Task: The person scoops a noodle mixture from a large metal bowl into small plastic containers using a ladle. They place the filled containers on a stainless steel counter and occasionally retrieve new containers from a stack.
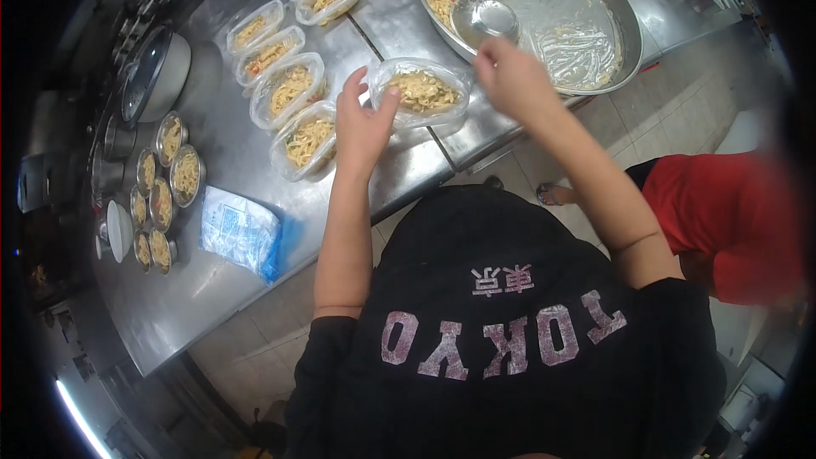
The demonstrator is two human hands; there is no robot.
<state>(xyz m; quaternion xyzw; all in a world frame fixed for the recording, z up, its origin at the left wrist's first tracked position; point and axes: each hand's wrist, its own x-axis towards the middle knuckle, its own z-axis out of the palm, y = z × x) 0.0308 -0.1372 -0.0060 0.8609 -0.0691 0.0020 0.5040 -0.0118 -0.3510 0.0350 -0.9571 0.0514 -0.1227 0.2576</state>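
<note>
My left hand (363, 124) is at the left side of a plastic-lined container of noodles (426, 90), thumb and fingers spread apart. Its thumb overlaps the container's near-left rim; firm contact cannot be made out. My right hand (519, 83) has curled fingers over the near rim of a large round metal basin (631, 64). Just beyond those fingers, a shiny metal bowl or ladle head (486, 18) lies in the basin beside a small heap of noodles (441, 7). Whether the fingers grip it is hidden. Food residue smears the basin's floor.
Several bagged noodle containers (290, 90) line the steel table (236, 156) on the left. Farther left stand small metal bowls of noodles (185, 175), a blue-and-white plastic packet (239, 229) and a lidded pot (162, 76). A person in red (720, 223) is at the right.
</note>
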